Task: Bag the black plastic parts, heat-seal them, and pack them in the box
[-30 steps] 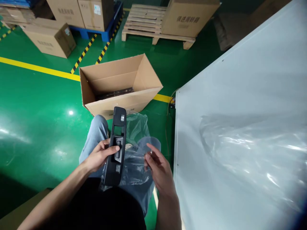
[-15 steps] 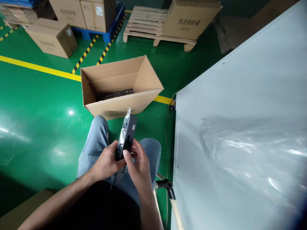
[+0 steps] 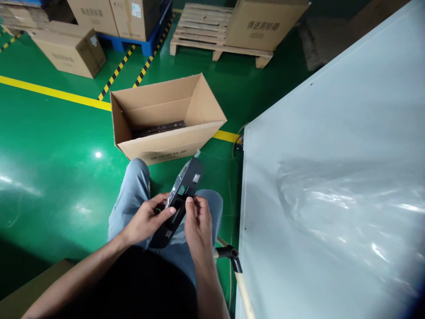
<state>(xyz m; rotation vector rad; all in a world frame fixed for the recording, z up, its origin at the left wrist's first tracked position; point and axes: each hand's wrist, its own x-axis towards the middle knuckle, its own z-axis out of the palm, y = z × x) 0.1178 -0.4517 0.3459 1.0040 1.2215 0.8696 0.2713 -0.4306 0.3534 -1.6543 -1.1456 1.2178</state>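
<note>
A long dark plastic panel (image 3: 194, 168) with rounded ends slants over my knees, its far end tipped up to the right. It has an opening in its middle and small white labels near both ends. Clear plastic film (image 3: 177, 181) covers its left side and sticks out past the far end. My left hand (image 3: 149, 218) grips the panel's left side, thumb across its face. At the right edge, beside the opening, the thumb and fingers of my right hand (image 3: 198, 221) are pinched together on the panel; the fingertips are partly hidden.
An open cardboard box (image 3: 166, 150) with dark flat pieces inside stands on the green floor past my knees. To the right is a large pale panel surface (image 3: 299, 133) with clear plastic sheeting (image 3: 345, 199). A tube frame (image 3: 229, 252) stands beside my right leg. Cartons and pallets (image 3: 199, 26) lie beyond.
The dark panel has turned so its labelled face shows more, and its far end has swung right. My right hand has shifted slightly up and right along its edge.
</note>
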